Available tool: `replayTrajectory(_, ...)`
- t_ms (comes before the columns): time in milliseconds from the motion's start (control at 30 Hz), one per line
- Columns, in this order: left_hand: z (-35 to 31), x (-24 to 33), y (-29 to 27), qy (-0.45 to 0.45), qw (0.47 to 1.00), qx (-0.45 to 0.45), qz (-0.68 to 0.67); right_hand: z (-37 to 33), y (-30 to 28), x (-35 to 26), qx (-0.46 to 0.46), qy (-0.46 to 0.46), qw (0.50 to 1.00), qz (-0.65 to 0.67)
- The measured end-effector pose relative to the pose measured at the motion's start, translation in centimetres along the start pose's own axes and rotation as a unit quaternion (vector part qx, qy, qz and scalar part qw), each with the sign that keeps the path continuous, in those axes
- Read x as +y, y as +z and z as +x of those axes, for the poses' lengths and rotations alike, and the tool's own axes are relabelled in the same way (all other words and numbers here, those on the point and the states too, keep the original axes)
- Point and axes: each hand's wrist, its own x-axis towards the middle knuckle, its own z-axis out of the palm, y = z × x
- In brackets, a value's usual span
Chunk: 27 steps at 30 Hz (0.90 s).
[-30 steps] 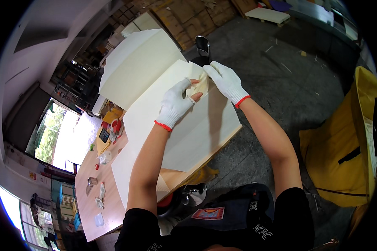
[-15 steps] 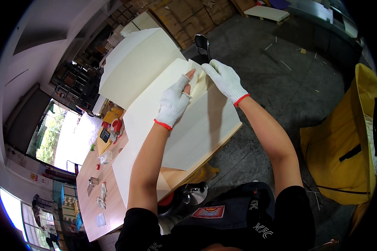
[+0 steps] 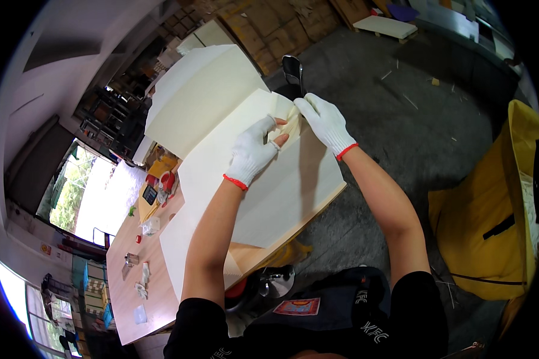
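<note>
A pile of large off-white paper sheets lies across the table, with cream folded edges bunched near its far right side. My left hand, in a white knit glove with red cuff and bare fingertips at thumb and forefinger, rests over the sheets. Its thumb and forefinger are spread apart beside the folded edges. My right hand, gloved the same way, is closed on the sheets at their far right edge; its fingertips are partly hidden. Beyond my hands stands a tall stack of cream paper.
The wooden table carries a calculator, a tape dispenser and a small metal container on the left. A black chair stands past the far edge. A large yellow bag is on the right.
My left thumb and forefinger have spread wider and shifted slightly right along the sheets. My right hand keeps its place at the edge. The view has tilted a little.
</note>
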Motion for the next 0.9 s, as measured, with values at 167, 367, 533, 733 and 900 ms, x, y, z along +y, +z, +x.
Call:
replayTrajectory(167, -0.5, -1.2, 0.5, 0.202, 0.968, 0.078, 0.124, -0.1, -1.2, -0.4, 0.018, -0.001, 0.999, -0.03)
replayTrajectory(367, -1.8, 0.3, -1.2, -0.043, 0.951, 0.001, 0.307, -1.5, -3.9, -4.5, 0.068, -0.038, 0.997, -0.001)
replayTrajectory(533, -1.0, -3.2, -9.4, -0.082, 0.966, 0.184, 0.164, -4.9, 2.2, -10.8, -0.077, -0.243, 0.966, -0.038)
replayTrajectory(733, -9.9, -10.7, -20.4, 0.082, 0.856, 0.452, -0.237, -11.0, 12.1, -15.7, -0.255, -0.353, 0.887, -0.15)
replayTrajectory(900, -17.9, -15.7, -20.4, 0.12, 0.711, 0.556, -0.413, -15.7, 17.1, -17.5, -0.313, -0.317, 0.818, -0.364)
